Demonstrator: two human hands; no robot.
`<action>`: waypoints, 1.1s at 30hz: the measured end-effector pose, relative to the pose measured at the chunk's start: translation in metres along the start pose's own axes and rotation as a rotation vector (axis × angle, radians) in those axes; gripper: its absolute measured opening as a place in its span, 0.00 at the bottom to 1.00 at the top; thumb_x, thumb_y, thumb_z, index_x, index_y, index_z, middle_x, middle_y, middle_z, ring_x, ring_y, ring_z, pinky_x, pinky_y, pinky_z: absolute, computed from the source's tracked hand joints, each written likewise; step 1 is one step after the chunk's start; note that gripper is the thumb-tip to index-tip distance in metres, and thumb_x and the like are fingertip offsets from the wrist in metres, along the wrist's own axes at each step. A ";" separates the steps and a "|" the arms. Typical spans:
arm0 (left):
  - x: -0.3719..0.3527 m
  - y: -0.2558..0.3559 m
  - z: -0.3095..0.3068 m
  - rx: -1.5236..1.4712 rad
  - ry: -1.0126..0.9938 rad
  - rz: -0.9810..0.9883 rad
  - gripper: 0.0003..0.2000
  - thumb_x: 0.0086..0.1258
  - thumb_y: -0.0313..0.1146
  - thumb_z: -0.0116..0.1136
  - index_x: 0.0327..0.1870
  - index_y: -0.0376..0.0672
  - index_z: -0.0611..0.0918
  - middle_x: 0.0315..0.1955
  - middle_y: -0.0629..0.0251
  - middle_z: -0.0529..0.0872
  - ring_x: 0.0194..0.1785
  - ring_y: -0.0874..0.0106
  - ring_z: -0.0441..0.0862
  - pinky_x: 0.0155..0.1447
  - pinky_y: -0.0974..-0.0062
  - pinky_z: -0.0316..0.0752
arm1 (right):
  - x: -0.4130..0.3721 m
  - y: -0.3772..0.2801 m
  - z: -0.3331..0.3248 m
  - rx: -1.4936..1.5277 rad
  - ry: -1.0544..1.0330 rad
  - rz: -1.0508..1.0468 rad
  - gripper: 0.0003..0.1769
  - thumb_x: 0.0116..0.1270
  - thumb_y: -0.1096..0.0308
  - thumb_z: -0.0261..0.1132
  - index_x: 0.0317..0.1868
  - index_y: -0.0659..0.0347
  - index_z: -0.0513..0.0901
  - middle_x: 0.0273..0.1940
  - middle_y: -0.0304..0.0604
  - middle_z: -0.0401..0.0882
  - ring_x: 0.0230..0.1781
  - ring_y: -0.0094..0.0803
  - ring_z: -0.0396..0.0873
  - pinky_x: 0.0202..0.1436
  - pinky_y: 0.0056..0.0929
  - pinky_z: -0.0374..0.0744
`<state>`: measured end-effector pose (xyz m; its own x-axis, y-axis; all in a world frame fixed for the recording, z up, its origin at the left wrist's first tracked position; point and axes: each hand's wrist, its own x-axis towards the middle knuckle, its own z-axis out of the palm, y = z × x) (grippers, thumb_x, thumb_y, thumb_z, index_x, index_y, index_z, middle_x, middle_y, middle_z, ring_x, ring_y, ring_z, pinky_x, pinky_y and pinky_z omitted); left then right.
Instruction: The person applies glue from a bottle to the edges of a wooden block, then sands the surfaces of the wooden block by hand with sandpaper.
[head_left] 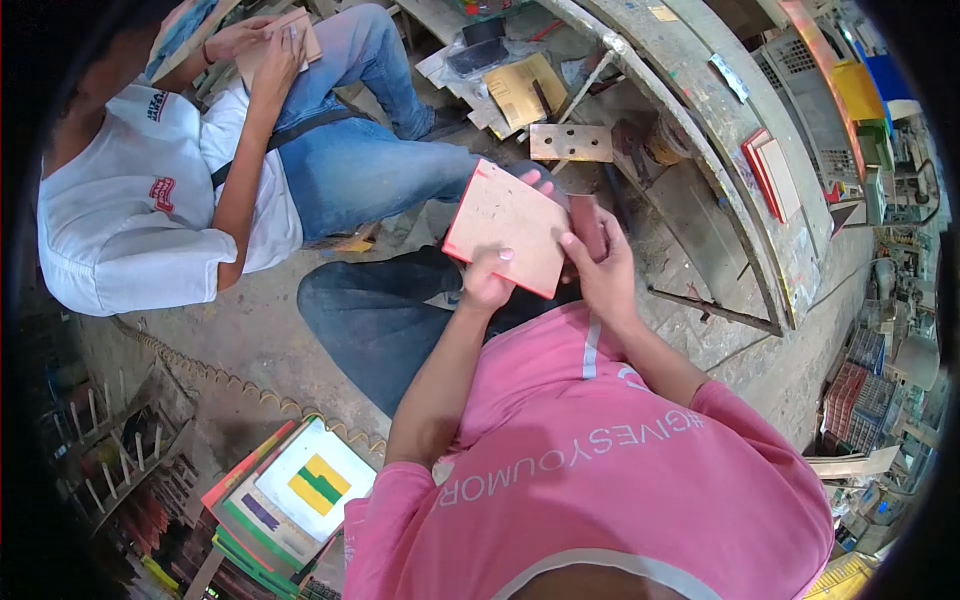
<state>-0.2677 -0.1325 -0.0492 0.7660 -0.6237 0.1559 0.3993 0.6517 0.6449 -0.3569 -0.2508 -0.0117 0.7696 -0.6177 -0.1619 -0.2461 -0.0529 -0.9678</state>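
Observation:
A square wooden board (510, 222) with red-painted edges and a bare tan face is tilted up in front of my lap. My left hand (487, 280) grips its lower edge, thumb on the face and fingertips showing past the far edge. At the board's right side, my right hand (608, 270) is closed on a reddish-brown strip (588, 228) that looks like folded sandpaper. The strip stands close to the board's right edge, and part of it is hidden by my fingers.
A co-worker (150, 200) sits at left, holding a similar board (278, 48). Several painted panels (305, 480) lie stacked beside a coiled hose (235, 383). At right is a metal-framed bench (700, 90) with red-edged boards (772, 175). A plank with holes (570, 143) lies ahead.

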 end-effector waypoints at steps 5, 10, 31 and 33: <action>-0.003 0.015 -0.001 -0.325 -0.002 -0.141 0.55 0.57 0.77 0.47 0.77 0.44 0.50 0.70 0.41 0.61 0.67 0.37 0.66 0.66 0.37 0.65 | 0.025 -0.008 -0.024 -0.317 0.092 -0.486 0.17 0.68 0.71 0.65 0.55 0.67 0.80 0.45 0.45 0.78 0.50 0.32 0.77 0.50 0.25 0.75; -0.011 -0.002 -0.019 -0.915 0.057 -0.165 0.50 0.63 0.78 0.31 0.76 0.44 0.57 0.71 0.51 0.64 0.66 0.53 0.73 0.69 0.53 0.67 | 0.031 -0.036 -0.018 -0.665 -0.212 -0.702 0.24 0.64 0.75 0.61 0.60 0.47 0.81 0.68 0.36 0.73 0.70 0.45 0.66 0.70 0.49 0.51; -0.018 0.000 -0.014 -1.026 0.190 -0.163 0.50 0.65 0.77 0.28 0.76 0.43 0.55 0.70 0.48 0.64 0.71 0.49 0.65 0.71 0.48 0.62 | 0.045 -0.024 0.008 -1.011 -0.358 -0.750 0.26 0.69 0.65 0.57 0.68 0.39 0.74 0.69 0.28 0.71 0.80 0.46 0.46 0.67 0.78 0.27; -0.008 0.012 -0.013 -0.504 -0.074 -0.149 0.53 0.61 0.80 0.33 0.75 0.40 0.56 0.68 0.43 0.65 0.66 0.38 0.69 0.67 0.40 0.64 | 0.073 -0.003 -0.029 -1.100 -0.188 -0.600 0.26 0.72 0.67 0.55 0.69 0.40 0.72 0.71 0.30 0.69 0.80 0.47 0.45 0.68 0.77 0.27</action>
<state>-0.2628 -0.1145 -0.0526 0.6524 -0.7421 0.1540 0.7076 0.6692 0.2269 -0.3167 -0.3185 -0.0148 0.9789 -0.1548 0.1332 -0.1193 -0.9629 -0.2421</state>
